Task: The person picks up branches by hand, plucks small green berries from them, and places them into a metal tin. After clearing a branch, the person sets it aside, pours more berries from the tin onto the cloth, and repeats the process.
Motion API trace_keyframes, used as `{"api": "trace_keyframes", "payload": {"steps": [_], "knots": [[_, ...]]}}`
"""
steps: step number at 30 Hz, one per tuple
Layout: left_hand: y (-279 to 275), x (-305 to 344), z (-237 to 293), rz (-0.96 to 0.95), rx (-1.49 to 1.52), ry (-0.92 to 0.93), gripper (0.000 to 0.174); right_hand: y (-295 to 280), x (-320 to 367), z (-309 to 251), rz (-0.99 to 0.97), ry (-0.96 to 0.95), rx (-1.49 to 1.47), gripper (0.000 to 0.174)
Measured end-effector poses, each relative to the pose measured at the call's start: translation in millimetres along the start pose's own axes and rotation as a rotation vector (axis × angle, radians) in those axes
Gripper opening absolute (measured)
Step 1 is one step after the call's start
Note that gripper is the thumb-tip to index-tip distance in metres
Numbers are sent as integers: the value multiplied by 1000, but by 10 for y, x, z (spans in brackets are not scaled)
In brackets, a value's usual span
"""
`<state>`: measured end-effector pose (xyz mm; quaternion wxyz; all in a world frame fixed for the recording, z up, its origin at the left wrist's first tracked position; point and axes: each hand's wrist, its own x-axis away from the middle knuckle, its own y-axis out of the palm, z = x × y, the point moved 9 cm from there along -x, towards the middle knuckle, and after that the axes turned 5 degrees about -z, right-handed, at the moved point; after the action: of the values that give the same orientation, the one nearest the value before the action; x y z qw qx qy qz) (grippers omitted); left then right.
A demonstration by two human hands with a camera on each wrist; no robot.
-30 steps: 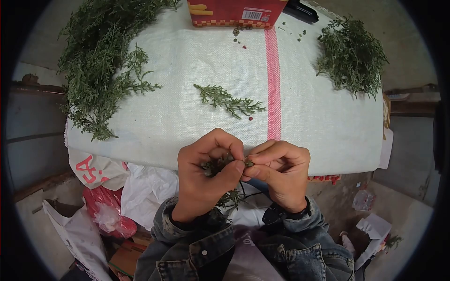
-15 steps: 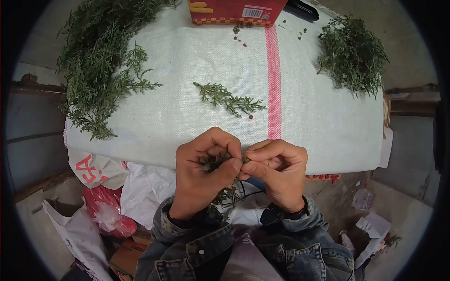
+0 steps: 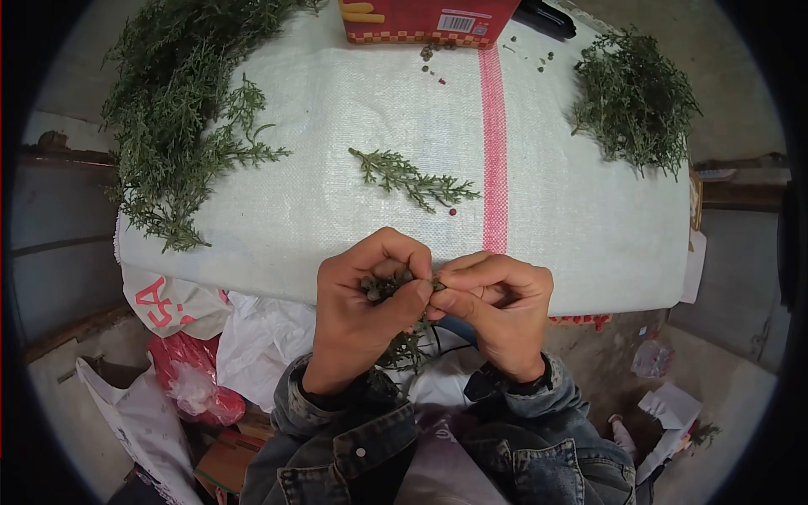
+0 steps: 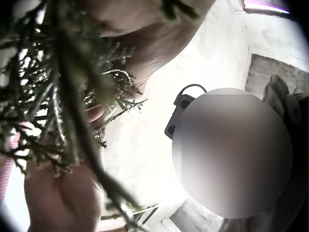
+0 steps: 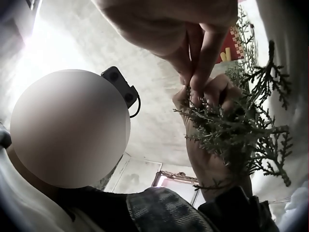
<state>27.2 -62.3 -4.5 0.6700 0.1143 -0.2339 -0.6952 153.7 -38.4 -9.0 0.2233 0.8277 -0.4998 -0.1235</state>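
In the head view my left hand [image 3: 358, 307] curls round a green sprig [image 3: 404, 349] with small round cones [image 3: 370, 289] showing between thumb and fingers. My right hand [image 3: 505, 303] meets it at the fingertips, thumb and forefinger pinching a small greenish piece [image 3: 438, 285] at the sprig's edge. Leafy twigs [image 5: 227, 125] hang from the left hand in the right wrist view. Beyond the hands, a single sprig [image 3: 412, 178] lies on the white woven sheet [image 3: 311, 227], a red berry [image 3: 453, 212] beside it.
A large heap of branches [image 3: 168, 109] lies at the left, a smaller bunch [image 3: 635, 101] at the right. At the back stand a red box [image 3: 412, 23] and a black object [image 3: 544, 18], with loose cones [image 3: 426, 52] near them. Bags [image 3: 194, 379] sit below the left edge.
Both hands keep their hold and stay close together, having shifted slightly left since the earliest frame. The small piece at the fingertips has moved slightly left and up with them.
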Motion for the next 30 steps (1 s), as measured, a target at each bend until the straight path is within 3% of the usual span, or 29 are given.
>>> {"api": "trace_keyframes", "payload": {"steps": [7,11,16,19,20,22,23,26,27,30], "knots": [[11,-25,29,44,-65,-10,9,-5,-7,30,-12,20,-28,18],[25,-28,24,-43,-34,-19,7,1,-21,26,-12,31,-35,17],[-27,-25,-111,15,73,-115,9,-50,-86,-57,22,104,22,22],[-62,-40,-185,32,190,-136,12,-112,-172,-286,-54,222,296,25],[-38,-55,-109,-17,238,-38,15,-182,-193,-398,-42,219,297,25],[-7,-50,76,-116,332,154,20,-339,-250,-792,38,50,666,25],[-4,-37,90,-129,333,145,20,-385,-269,-887,54,47,667,25],[-9,-11,123,-93,150,79,30,-414,-374,-1178,33,25,1169,22],[45,-10,160,-104,152,80,30,-444,-409,-1218,43,21,1175,22],[31,19,180,65,122,-52,33,-283,-466,-968,-368,60,1846,20]]}}
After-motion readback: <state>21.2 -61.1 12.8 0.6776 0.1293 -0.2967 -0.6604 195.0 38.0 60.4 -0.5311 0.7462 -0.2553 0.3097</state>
